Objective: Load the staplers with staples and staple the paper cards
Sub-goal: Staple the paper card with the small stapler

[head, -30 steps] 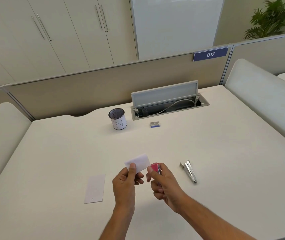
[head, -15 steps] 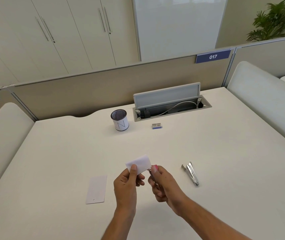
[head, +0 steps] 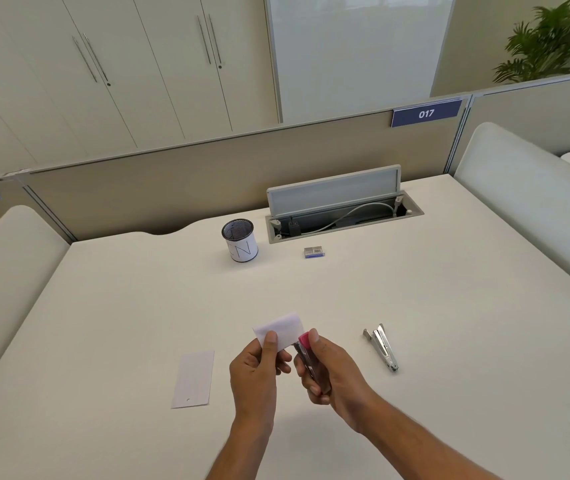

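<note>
Since before, the pink-capped stapler (head: 307, 358) sits lower in the right hand (head: 332, 372); left hand (head: 252, 372) pinches one white paper card (head: 281, 329); a second white card (head: 194, 378) and silver stapler (head: 382, 346) flank them near the counter (head: 449, 341) front edge.

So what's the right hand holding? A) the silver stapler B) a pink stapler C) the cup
B: the right hand grips a pink stapler beside the paper card in the left hand; the silver stapler lies alone on the desk.

The pink stapler (head: 306, 355) was tilted back in the right hand (head: 332, 372), more of its dark body being exposed, its pink tip brought beside the paper card (head: 283, 327).
</note>
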Demonstrator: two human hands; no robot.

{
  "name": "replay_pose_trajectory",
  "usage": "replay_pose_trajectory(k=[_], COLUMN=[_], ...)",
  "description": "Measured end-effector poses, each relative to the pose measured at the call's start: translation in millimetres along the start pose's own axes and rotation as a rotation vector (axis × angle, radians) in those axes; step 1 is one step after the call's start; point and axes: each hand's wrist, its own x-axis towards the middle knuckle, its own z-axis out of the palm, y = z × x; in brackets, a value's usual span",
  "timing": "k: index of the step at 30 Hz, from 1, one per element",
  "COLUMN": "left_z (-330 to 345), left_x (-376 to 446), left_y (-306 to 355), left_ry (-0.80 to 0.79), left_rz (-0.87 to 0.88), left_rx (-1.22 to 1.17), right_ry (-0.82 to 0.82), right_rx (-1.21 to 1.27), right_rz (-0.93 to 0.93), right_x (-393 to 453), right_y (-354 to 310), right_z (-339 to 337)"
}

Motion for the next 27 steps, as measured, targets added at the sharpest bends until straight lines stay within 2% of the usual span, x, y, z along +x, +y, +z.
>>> replay_pose_trajectory(k=[19,27], left_z=[2.8,2.5], left_x=[0.1,1.6], left_y=[-3.5,-4.8], left_ry=[-0.016,0.042], left_rz=[0.020,-0.004], left_rx=[0.014,0.055], right_ry=[0.031,0.035], right_rx=[-0.003,0.034], right_rz=[-0.004,-0.038], right_x=[0.4,5.1], right_y=[1.0,0.0], right_z=[-0.6,-1.5])
